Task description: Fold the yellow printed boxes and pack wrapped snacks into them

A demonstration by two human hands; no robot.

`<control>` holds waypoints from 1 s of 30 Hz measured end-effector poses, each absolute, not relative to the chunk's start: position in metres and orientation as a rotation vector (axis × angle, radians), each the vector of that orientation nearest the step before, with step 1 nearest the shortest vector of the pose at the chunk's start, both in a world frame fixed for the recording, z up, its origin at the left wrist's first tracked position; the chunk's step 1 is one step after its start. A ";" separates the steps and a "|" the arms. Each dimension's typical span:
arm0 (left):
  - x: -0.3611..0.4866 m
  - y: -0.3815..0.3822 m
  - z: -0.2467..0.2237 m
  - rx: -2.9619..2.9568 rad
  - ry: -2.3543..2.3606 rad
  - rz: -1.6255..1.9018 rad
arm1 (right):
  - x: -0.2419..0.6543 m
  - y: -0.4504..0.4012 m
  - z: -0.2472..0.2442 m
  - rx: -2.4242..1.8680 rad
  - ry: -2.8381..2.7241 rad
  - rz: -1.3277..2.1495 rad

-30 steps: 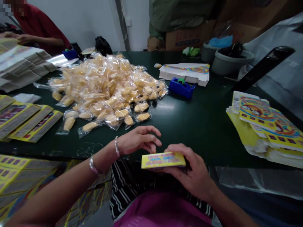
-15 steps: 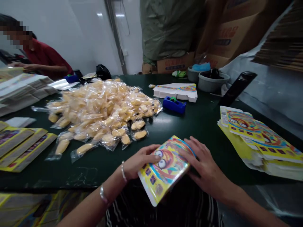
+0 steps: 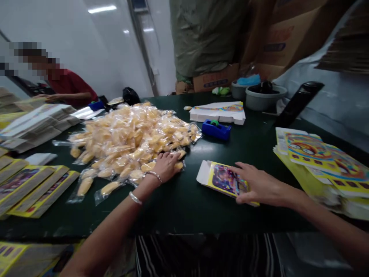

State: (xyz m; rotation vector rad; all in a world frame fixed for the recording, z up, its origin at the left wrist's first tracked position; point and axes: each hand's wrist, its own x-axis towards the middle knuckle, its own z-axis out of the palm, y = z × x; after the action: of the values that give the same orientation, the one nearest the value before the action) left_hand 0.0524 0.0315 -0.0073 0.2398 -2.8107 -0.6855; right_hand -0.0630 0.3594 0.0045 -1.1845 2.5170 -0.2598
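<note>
A small printed carton (image 3: 226,179) lies on the dark green table with a white end flap open at its left end. My right hand (image 3: 256,184) grips its right end, fingers over the far edge and thumb at the near side. My left hand (image 3: 167,167) reaches onto the near right edge of a heap of clear-wrapped, yellowish oblong pieces (image 3: 127,134). Its fingers are stretched out and touch the wrapped pieces; their undersides are hidden. Silver bangles circle the left wrist.
Flat printed cartons (image 3: 323,157) are piled at the right. A blue tape dispenser (image 3: 216,130) sits before a stack of white cartons (image 3: 217,113). Yellow boxes (image 3: 40,184) stand at the left. A black upright object (image 3: 301,102) and grey tubs (image 3: 265,98) are behind. A person in red (image 3: 72,86) sits across.
Both hands held the carton above my lap; now it lies on the table, turned to another printed face. My left hand has let go and moved forward to the heap.
</note>
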 end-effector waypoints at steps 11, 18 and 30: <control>0.071 0.082 -0.003 -0.086 -2.803 -0.512 | -0.041 0.372 -0.005 -1.257 2.602 -0.421; 0.053 0.110 -0.003 -0.488 -2.996 -0.619 | -0.040 0.378 -0.022 -1.448 2.616 -0.534; 0.076 0.103 -0.015 0.069 -2.756 -1.331 | -0.035 0.371 -0.022 -1.482 2.611 -0.528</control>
State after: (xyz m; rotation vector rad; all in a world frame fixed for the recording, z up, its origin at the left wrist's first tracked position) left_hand 0.0763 0.1031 -0.0152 0.0690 -2.7562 -1.3315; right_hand -0.0346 0.3714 -0.0222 -1.4821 2.6110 -0.5279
